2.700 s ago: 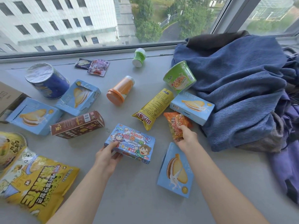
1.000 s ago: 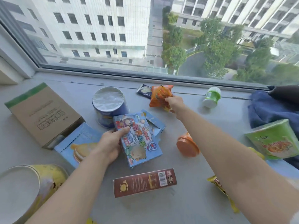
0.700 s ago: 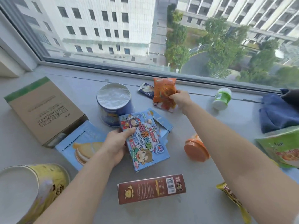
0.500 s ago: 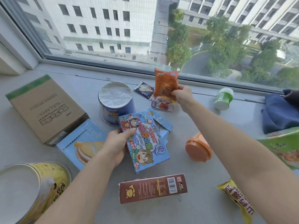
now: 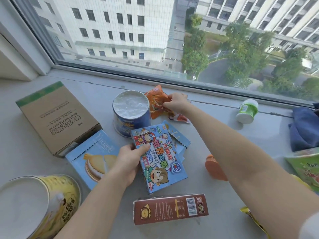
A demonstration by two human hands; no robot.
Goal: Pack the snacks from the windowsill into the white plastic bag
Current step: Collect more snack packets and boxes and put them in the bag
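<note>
On the windowsill, just right of the foil-topped blue tub, the right hand pinches an orange snack packet together with a small red wrapper. Below the tub, the left hand grips a blue cartoon box, thumb on its face. Farther below the tub lies a brown box; left of the tub stands a cardboard carton.

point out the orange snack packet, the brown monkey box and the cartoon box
orange snack packet [image 5: 156,100]: head view, on its crinkled front.
brown monkey box [image 5: 170,208]: head view, middle of its long face.
cartoon box [image 5: 159,159]: head view, on its printed front.
</note>
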